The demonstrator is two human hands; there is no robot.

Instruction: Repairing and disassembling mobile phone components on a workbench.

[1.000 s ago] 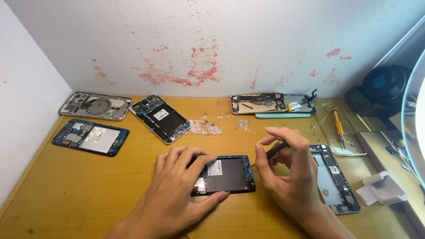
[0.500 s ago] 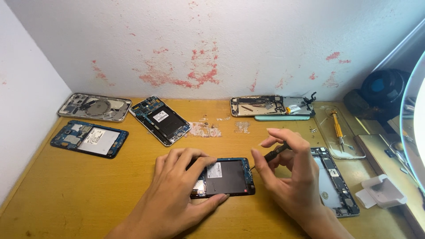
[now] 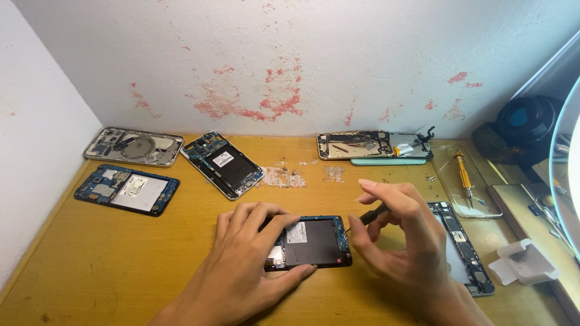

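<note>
— While your left hand lies flat, pinning the phone to the counter, what's right doing?
— Your right hand pinches a screwdriver, tip touching the phone's right edge.

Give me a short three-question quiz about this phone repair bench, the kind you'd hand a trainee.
1. True or false: the left hand rests on the opened phone at the middle of the desk.
2. What does the right hand hold? A) a dark screwdriver B) a cloth C) a hammer
3. Where does the yellow-handled screwdriver lie?

Key
1. True; its fingers lie over the phone's left end.
2. A; the dark screwdriver points its tip at the phone's right edge.
3. On a clear tray at the right of the desk, apart from both hands.
</note>
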